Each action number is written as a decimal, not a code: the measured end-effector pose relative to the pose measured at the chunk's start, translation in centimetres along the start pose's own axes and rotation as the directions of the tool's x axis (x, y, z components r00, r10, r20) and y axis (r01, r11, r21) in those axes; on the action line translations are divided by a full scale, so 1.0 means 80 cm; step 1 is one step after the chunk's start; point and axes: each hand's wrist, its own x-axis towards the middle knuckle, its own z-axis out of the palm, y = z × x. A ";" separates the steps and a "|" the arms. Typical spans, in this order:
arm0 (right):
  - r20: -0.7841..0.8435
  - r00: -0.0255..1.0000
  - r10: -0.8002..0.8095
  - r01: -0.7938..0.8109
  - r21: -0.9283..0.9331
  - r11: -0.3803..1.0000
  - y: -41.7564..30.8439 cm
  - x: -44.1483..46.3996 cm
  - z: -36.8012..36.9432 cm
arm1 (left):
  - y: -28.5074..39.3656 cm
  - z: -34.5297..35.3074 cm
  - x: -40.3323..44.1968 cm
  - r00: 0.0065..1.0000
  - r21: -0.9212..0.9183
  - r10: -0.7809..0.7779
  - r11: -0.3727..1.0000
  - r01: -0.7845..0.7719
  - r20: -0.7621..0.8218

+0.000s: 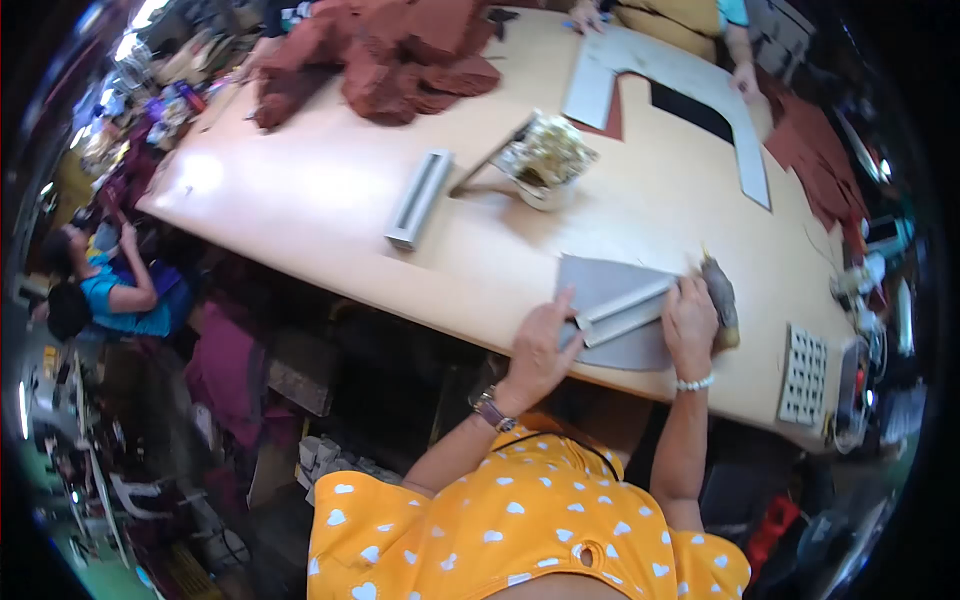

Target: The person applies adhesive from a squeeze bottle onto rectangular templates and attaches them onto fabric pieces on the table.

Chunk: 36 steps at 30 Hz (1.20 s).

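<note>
A metal channel bar [628, 312] lies slantwise across a grey flat sheet [610, 278] at the table's near edge. My left hand [540, 348] is at the bar's left end, its thumb and forefinger on either side of that end. My right hand [690, 322] has its fingers closed round the bar's right end. Just beyond the right hand lies a grey-brown wrapped object [720, 300] with a yellowish end, its kind unclear. Parts of the bar and sheet are hidden under my fingers.
On the pale table [330, 240] stand a second metal channel bar [420, 200] and a foil-topped pot [545, 165] with a stick. Red-brown material [400, 60] lies at the far left. Opposite, a person handles a white U-shaped template [640, 55]. A perforated plate [803, 375] lies right.
</note>
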 end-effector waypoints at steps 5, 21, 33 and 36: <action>0.053 0.993 0.102 -0.104 0.039 0.994 0.005 0.000 0.004 | 0.003 -0.002 -0.001 1.000 -0.024 0.007 1.000 -0.007 -0.026; -0.036 0.998 0.058 -0.050 0.209 0.977 0.006 0.011 -0.025 | 0.005 0.000 -0.001 0.998 -0.015 -0.011 1.000 0.010 -0.056; 0.042 0.993 0.112 -0.119 0.481 0.869 0.011 0.014 -0.048 | -0.004 0.007 -0.004 0.995 0.010 0.027 1.000 -0.026 -0.092; -0.018 0.975 0.223 -0.155 0.662 0.733 0.013 -0.004 -0.074 | -0.002 0.008 -0.005 0.997 0.003 0.028 1.000 -0.027 -0.075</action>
